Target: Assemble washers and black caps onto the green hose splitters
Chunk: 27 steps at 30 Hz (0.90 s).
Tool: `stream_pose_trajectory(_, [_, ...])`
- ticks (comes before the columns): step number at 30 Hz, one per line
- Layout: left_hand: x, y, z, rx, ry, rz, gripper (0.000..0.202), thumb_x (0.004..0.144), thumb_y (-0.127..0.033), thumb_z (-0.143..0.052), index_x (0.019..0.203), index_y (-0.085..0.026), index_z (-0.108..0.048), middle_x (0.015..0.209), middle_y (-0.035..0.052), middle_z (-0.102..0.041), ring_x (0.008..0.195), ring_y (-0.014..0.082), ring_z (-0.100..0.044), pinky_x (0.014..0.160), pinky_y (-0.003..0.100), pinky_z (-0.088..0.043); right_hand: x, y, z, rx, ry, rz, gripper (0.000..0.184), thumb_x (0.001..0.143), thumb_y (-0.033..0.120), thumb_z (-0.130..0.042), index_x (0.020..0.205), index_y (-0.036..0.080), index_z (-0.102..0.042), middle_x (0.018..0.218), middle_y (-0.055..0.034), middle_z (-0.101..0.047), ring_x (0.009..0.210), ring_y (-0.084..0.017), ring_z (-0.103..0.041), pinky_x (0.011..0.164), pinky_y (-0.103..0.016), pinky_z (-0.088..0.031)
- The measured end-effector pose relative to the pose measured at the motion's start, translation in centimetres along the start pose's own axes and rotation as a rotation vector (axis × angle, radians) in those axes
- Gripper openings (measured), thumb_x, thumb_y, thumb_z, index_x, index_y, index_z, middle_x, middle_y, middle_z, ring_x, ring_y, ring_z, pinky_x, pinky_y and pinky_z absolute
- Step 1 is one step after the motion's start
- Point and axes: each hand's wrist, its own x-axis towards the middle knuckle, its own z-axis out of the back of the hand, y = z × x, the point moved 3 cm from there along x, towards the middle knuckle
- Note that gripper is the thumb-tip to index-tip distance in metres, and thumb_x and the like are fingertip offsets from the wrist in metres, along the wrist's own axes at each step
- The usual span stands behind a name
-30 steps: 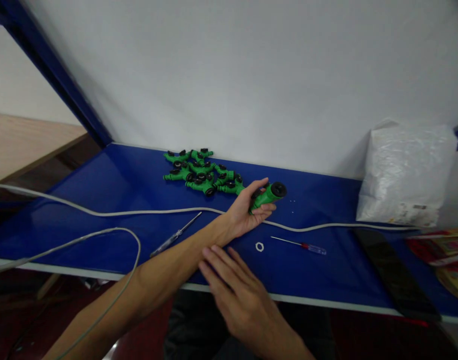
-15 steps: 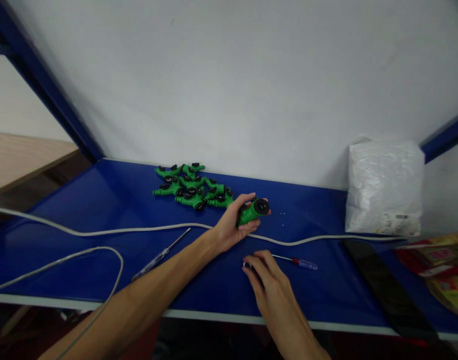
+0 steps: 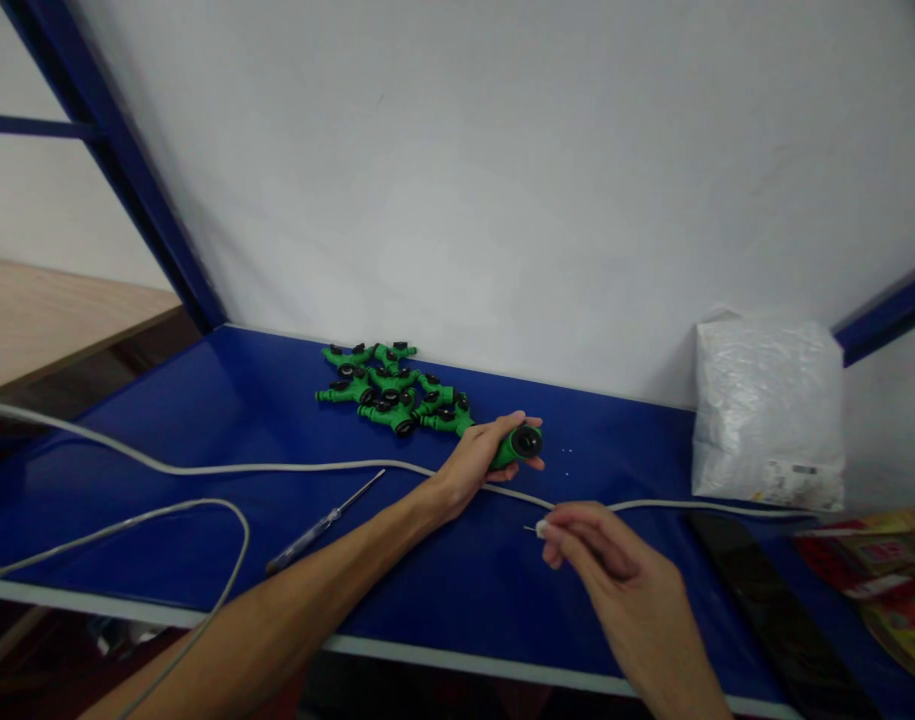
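My left hand (image 3: 476,460) is wrapped round a green hose splitter (image 3: 508,450), its black round end facing me and much of its body hidden by my fingers. To its right and nearer the table's front edge, my right hand (image 3: 622,575) pinches a small white piece (image 3: 542,528) between thumb and fingertips. A thin metal tip (image 3: 529,528) shows just left of the piece; whether it belongs to it I cannot tell. More green hose splitters (image 3: 393,408) with black knobs lie in a cluster behind my left hand.
A screwdriver with a clear handle (image 3: 314,532) lies left of my forearm. A pale cable (image 3: 262,467) crosses the blue table (image 3: 442,590). On the right are a white plastic-wrapped package (image 3: 768,410), a dark flat object (image 3: 764,600) and colourful packets (image 3: 877,570). Tiny white specks lie behind my hands.
My right hand has lifted and moved right with the small white piece. It now covers the spot where a second screwdriver lay. The view has shifted slightly; my left hand keeps the hose splitter.
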Motion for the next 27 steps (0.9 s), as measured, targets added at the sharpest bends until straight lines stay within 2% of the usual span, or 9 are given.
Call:
stream_pose_trajectory(3, [-0.2,0.2,0.1,0.074,-0.013,0.022,0.069,0.089,-0.067,-0.062,0.136,-0.017,-0.07,0.083,0.0064,-0.07,0.065,0.0101,-0.048,0.065,0.021,-0.035,2.0,2.2,1.3,0.127,-0.049,-0.038,0.025,0.085,0.046,-0.08,0.087,0.023,-0.074,0.068,-0.0012,-0.074,0.066,-0.017,-0.071,0.066,-0.025,-0.058])
stream_pose_trajectory(6, [-0.1,0.4,0.2,0.123,-0.017,0.014,0.067,0.086,-0.068,-0.065,0.13,-0.018,-0.074,0.078,0.0014,-0.061,0.065,0.0096,-0.044,0.066,0.023,-0.035,3.7,3.1,1.0,0.195,-0.05,-0.021,0.028,0.08,0.047,-0.084,0.083,0.021,-0.075,0.066,-0.0018,-0.073,0.064,-0.017,-0.069,0.064,-0.025,-0.057])
stream_pose_trajectory(9, [-0.1,0.6,0.2,0.169,-0.021,0.005,0.069,0.085,-0.069,-0.065,0.129,-0.016,-0.074,0.072,-0.0013,-0.053,0.063,0.009,-0.039,0.065,0.024,-0.035,4.6,2.7,0.1,0.232,-0.057,-0.021,0.028,0.079,0.046,-0.084,0.082,0.02,-0.075,0.064,-0.0012,-0.07,0.062,-0.016,-0.067,0.062,-0.026,-0.054])
stream_pose_trajectory(13, [0.0,0.4,0.1,0.194,-0.029,-0.031,0.068,0.087,-0.065,-0.063,0.129,-0.014,-0.075,0.073,0.001,-0.057,0.063,0.0102,-0.044,0.061,0.024,-0.035,5.1,1.7,-0.5,0.217,-0.056,-0.03,0.03,0.077,0.046,-0.086,0.084,0.02,-0.073,0.064,0.0021,-0.063,0.058,-0.013,-0.06,0.056,-0.025,-0.048])
stream_pose_trajectory(16, [0.2,0.3,0.1,0.189,-0.038,-0.045,0.068,0.087,-0.064,-0.063,0.128,-0.012,-0.075,0.071,0.0019,-0.059,0.061,0.0108,-0.048,0.057,0.024,-0.035,5.9,1.1,-0.4,0.257,-0.048,-0.03,0.038,0.072,0.045,-0.09,0.091,0.021,-0.068,0.074,0.0044,-0.06,0.058,-0.011,-0.059,0.053,-0.024,-0.045])
stream_pose_trajectory(19, [0.4,0.2,0.5,0.162,-0.089,-0.036,0.067,0.086,-0.065,-0.063,0.126,-0.012,-0.075,0.071,0.0021,-0.06,0.06,0.0101,-0.049,0.056,0.022,-0.034,7.4,0.7,-0.7,0.256,0.024,-0.012,0.042,0.074,0.048,-0.089,0.096,0.022,-0.065,0.084,0.0034,-0.061,0.062,-0.011,-0.06,0.055,-0.024,-0.047])
stream_pose_trajectory(23, [0.4,-0.3,1.3,0.148,-0.188,-0.042,0.068,0.086,-0.067,-0.063,0.124,-0.012,-0.076,0.071,0.0013,-0.059,0.058,0.0083,-0.048,0.057,0.021,-0.034,9.8,0.8,-1.3,0.245,0.218,0.0,0.038,0.079,0.049,-0.084,0.098,0.02,-0.07,0.086,-0.0006,-0.067,0.066,-0.014,-0.064,0.058,-0.027,-0.05])
stream_pose_trajectory(27, [0.4,-0.9,1.9,0.16,-0.238,-0.072,0.067,0.09,-0.067,-0.06,0.128,-0.014,-0.074,0.072,0.0007,-0.059,0.059,0.0081,-0.046,0.058,0.02,-0.035,11.5,0.8,-1.5,0.282,0.376,0.021,0.037,0.084,0.05,-0.079,0.105,0.02,-0.073,0.091,-0.0029,-0.07,0.072,-0.017,-0.069,0.066,-0.033,-0.057])
